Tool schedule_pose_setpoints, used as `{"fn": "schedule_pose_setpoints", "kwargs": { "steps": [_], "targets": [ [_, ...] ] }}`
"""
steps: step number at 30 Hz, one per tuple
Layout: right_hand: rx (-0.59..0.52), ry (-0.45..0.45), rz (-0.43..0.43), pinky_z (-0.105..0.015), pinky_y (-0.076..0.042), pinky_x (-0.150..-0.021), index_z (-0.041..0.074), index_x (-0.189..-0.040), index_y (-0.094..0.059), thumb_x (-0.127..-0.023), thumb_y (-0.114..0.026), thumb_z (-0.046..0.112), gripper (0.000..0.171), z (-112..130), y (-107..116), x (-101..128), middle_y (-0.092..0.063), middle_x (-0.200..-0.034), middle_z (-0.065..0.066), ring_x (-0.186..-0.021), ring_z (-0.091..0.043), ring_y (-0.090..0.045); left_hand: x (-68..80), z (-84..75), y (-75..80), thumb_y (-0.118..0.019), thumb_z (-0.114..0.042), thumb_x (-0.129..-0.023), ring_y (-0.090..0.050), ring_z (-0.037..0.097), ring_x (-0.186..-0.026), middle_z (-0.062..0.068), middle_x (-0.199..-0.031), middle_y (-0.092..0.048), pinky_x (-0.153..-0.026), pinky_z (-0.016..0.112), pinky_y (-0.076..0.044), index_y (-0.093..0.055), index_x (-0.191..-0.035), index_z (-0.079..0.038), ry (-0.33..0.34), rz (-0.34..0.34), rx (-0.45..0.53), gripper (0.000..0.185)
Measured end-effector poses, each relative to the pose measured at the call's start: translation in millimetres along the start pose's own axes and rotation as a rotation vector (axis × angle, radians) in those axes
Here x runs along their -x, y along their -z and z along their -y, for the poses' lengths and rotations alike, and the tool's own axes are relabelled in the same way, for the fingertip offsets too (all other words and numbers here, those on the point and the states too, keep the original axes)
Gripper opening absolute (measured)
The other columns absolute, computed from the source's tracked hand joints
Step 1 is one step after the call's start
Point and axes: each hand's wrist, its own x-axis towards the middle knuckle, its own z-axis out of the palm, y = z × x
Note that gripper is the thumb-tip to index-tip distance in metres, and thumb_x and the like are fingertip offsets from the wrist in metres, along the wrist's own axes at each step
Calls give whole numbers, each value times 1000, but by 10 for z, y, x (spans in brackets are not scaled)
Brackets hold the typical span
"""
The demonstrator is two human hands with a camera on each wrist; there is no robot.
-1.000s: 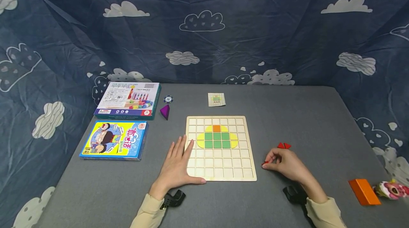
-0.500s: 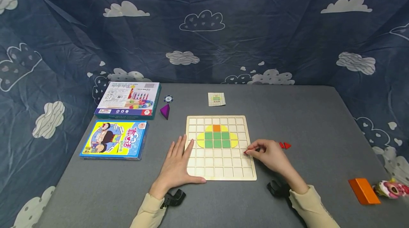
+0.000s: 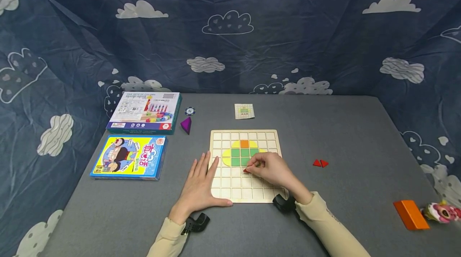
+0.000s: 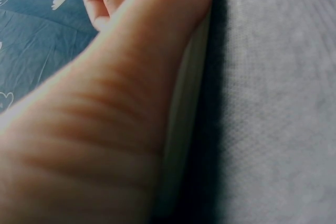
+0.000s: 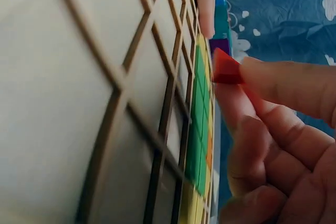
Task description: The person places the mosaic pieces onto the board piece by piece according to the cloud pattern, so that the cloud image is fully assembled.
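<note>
Backdrop: dark blue cloud-print cloth (image 3: 230, 49) hung behind and around a grey table (image 3: 345, 137).
Board: a wooden grid board (image 3: 219, 137) lay at the table's middle, with green, yellow and orange tiles (image 3: 245, 153) filling cells in its far half.
Right hand: the right hand (image 3: 270, 169) pinched a small red triangle (image 5: 226, 66) between thumb and forefinger, the other fingers curled, just above the board beside the near edge of the green tiles.
Left hand: the left hand (image 3: 199, 187) lay flat with straight fingers on the board's near-left corner, thumb along its near edge, holding nothing.
Spares: two more red triangles (image 3: 320, 163) sat on the table right of the board.
Left side: two boxes (image 3: 140, 129), a purple pyramid (image 3: 185, 125) and a chip (image 3: 189, 111).
Far side: a small pattern card (image 3: 244, 111).
Near right: an orange block (image 3: 410, 214) beside a pink toy (image 3: 442, 212).
Risk: the triangle looked small and thinly pinched, so it could probably slip, land turned the wrong way, or drop into the wrong cell.
Risk: a nudge from the fingers might shift the placed tiles if the left hand eased off the board.
</note>
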Motion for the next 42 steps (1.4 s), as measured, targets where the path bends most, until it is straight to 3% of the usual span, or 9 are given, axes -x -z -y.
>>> {"fn": "schedule_pose_setpoints", "kwargs": {
  "steps": [7, 17, 28, 42],
  "targets": [
    [27, 29, 90, -25, -40, -52, 21, -76, -71, -81, -76, 19, 8, 115, -90, -94, -62, -68, 16, -54, -4, -50, 0, -5, 16, -58, -86, -58, 0, 29, -143, 19, -156, -4, -113, 42, 1, -16, -152, -8, -6, -8, -7, 130],
    [79, 49, 109, -26, -41, -56, 21, -74, -69, -79, -78, 19, 11, 210, -181, -185, -59, -66, 17, -56, -1, -50, 0, -8, 38, -59, -85, -59, -1, 29, -143, 19, -156, -4, -113, 43, -1, -16, -152, -8, -7, -6, -3, 129],
    [129, 22, 87, -28, -43, -58, 22, -72, -70, -79, -78, 18, 12, 227, -233, -215, -59, -64, 18, -59, -1, -52, 1, -6, 35, -60, -85, -59, -1, 29, -143, 18, -156, -4, -113, 43, 0, -16, -152, -8, -4, -5, -10, 129],
    [169, -42, 36, -31, -46, -61, 21, -72, -75, -77, -80, 17, 7, 232, -248, -212, -66, -74, 13, -70, -6, -58, 8, -6, 23, -57, -87, -59, 0, 29, -143, 18, -156, -4, -113, 42, 0, -16, -152, -9, -5, -5, 1, 128]
  ]
}}
